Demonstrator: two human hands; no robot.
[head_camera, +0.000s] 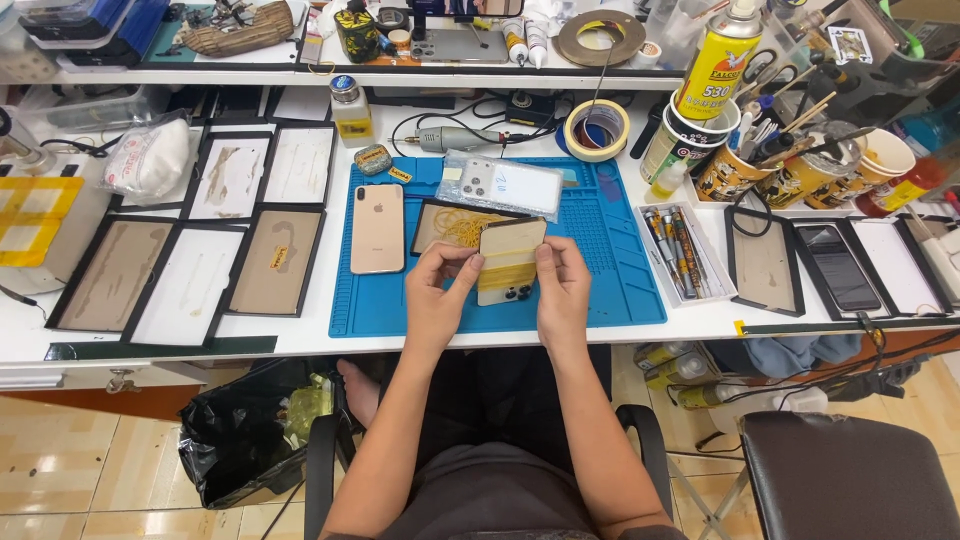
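Both my hands hold a gold phone (507, 262) back side up over the blue work mat (620, 280). Yellow rubber bands are wrapped around its middle. My left hand (437, 293) grips its left edge and my right hand (562, 290) grips its right edge. Behind the phone, a dark tray (436, 222) holds a heap of yellow rubber bands. A second gold phone (377, 228) lies face down on the mat to the left.
Several dark flat trays (190, 250) lie on the left of the white bench. A tray of tools (680, 250), paper cups (800, 165), a spray can (716, 60) and tape rolls (596, 130) stand at the right. Dark phones (838, 265) lie far right.
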